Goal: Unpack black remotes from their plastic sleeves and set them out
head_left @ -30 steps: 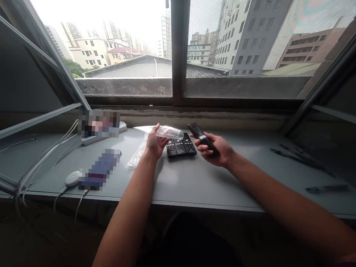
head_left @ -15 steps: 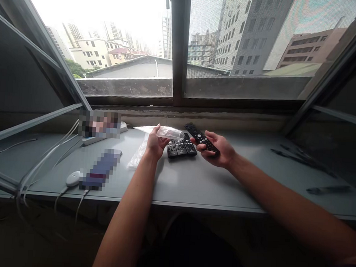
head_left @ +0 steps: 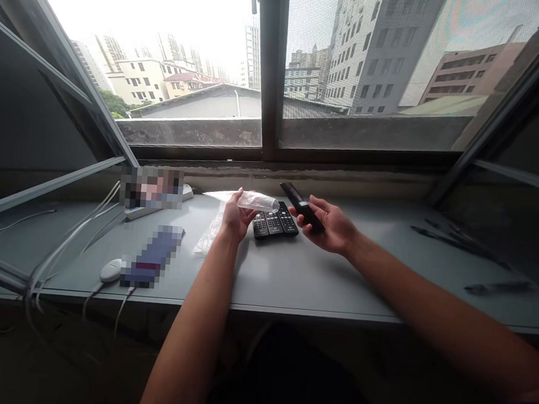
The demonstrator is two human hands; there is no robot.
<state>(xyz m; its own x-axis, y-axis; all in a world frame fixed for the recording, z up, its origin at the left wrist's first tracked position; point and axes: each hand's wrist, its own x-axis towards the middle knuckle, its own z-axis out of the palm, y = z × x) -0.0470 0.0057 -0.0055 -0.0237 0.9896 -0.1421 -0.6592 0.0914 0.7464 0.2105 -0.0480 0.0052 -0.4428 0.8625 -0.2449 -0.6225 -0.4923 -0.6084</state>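
Note:
My left hand (head_left: 237, 218) is closed on a clear plastic bag (head_left: 261, 201), whose tube-like end points right over the desk. In my right hand (head_left: 332, 223) is a black remote control (head_left: 302, 208), gripped between thumb and fingers and tilted up to the left. Its far end lies close to the bag's end, apart from it. Below and between both hands, three black remote controls (head_left: 274, 226) lie side by side on the desk, partly covered by the bag. More thin clear plastic (head_left: 208, 238) is spread on the desk behind my left wrist.
On the left of the desk (head_left: 318, 294) are a blurred-out dark blue item (head_left: 152, 258), a round white device (head_left: 111, 270), a white power strip (head_left: 184, 194) and loose white cables (head_left: 58, 252). Dark cables (head_left: 455, 243) lie at the right. A window frame (head_left: 273, 73) rises behind.
My right hand has rolled the remote control over, so its button face has turned out of sight and its plain side shows. My left hand and the bag stay put.

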